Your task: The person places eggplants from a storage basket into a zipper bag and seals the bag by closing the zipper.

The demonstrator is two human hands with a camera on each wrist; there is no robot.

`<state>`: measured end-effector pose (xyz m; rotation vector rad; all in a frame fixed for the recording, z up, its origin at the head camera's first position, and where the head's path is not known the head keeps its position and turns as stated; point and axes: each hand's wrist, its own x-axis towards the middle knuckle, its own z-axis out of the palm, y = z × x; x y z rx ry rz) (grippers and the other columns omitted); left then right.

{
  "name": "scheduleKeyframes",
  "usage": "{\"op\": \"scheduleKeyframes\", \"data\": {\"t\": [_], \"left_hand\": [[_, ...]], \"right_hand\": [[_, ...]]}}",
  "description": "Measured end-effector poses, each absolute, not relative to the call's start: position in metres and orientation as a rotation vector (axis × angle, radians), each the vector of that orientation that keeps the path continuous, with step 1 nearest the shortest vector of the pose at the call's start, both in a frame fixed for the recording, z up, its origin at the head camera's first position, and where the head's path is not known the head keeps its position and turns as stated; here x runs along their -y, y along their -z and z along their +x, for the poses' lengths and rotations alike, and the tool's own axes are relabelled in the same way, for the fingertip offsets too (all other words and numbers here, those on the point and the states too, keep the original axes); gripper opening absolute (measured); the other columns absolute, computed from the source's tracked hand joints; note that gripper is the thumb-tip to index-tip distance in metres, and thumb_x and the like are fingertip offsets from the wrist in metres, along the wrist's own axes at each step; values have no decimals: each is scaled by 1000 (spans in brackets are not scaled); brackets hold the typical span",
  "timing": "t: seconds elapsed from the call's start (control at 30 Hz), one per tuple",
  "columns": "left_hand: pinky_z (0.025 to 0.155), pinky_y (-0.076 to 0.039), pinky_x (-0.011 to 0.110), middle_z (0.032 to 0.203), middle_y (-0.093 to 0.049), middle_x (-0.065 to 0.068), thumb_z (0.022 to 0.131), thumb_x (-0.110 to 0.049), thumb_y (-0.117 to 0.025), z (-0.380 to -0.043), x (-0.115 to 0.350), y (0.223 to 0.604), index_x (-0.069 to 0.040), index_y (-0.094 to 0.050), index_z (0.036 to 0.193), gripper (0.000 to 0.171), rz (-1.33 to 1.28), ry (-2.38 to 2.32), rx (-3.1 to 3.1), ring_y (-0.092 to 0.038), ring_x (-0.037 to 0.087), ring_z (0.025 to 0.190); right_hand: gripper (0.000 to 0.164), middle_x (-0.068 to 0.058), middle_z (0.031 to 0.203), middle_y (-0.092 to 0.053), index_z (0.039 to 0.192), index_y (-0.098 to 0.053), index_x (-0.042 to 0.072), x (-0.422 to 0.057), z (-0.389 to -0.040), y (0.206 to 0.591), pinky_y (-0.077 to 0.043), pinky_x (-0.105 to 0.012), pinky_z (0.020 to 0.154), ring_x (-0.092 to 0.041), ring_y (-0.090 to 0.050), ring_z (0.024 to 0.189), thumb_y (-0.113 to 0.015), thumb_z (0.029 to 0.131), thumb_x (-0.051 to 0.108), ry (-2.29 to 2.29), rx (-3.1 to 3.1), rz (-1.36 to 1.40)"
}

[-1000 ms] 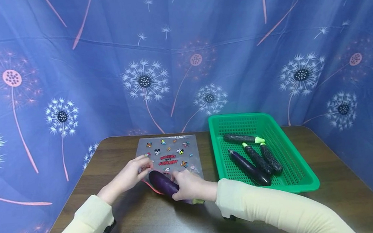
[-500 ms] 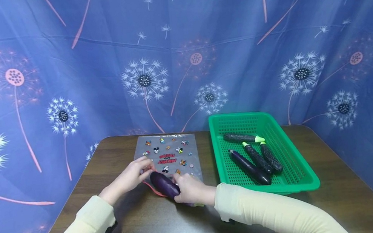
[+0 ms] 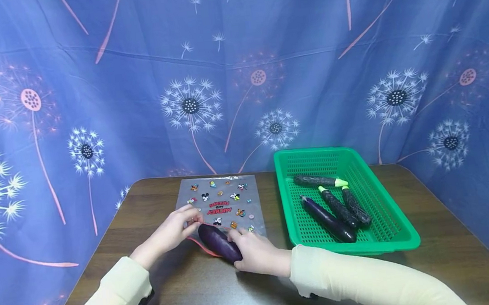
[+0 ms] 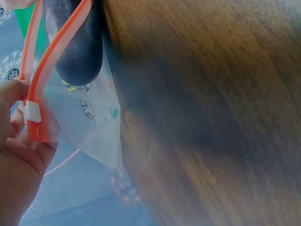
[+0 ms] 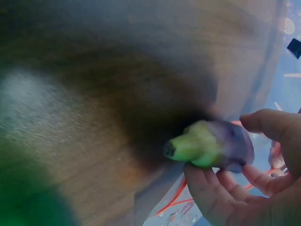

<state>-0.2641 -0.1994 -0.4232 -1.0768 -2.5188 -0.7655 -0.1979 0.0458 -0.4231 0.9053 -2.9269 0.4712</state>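
Observation:
In the head view, a clear zip bag with cartoon prints lies flat, its orange-red zip mouth towards me. My left hand pinches one corner of that mouth, beside the white slider seen in the left wrist view. The rounded end of a dark purple eggplant sits between the parted zip strips. My right hand holds the eggplant near its stem end. Its green stem shows in the right wrist view, thumb on one side and fingers on the other; the head view hides it behind the hand.
A green plastic basket stands to the right on the wooden table. In it lie another eggplant and several dark, net-wrapped vegetables with light green ends. A blue dandelion-print cloth hangs behind and at both sides.
My right hand has shifted slightly right along the eggplant towards its stem, which it now covers in the head view. The bag has slid slightly away and left. My left hand barely moved.

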Motion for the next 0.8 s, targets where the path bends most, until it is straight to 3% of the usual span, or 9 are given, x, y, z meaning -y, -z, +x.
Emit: {"op": "scheduleKeyframes", "data": {"t": [0.4, 0.8], "left_hand": [[66, -47, 28, 86, -56, -7, 83, -4, -68, -264, 200, 424, -13, -62, 85, 11, -1090, 767, 2500, -52, 8, 76], [66, -47, 27, 85, -56, -7, 82, -4, -69, -264, 201, 423, -15, -62, 85, 13, -1081, 761, 2504, -50, 6, 76]], "right_hand": [[51, -1, 96, -53, 111, -54, 17, -61, -183, 431, -49, -33, 55, -20, -58, 86, -77, 66, 12, -395, 2830, 955], [53, -1, 93, -53, 112, -53, 16, -64, -184, 439, -50, -33, 57, -19, -58, 83, -75, 65, 6, -392, 2751, 1018]]}}
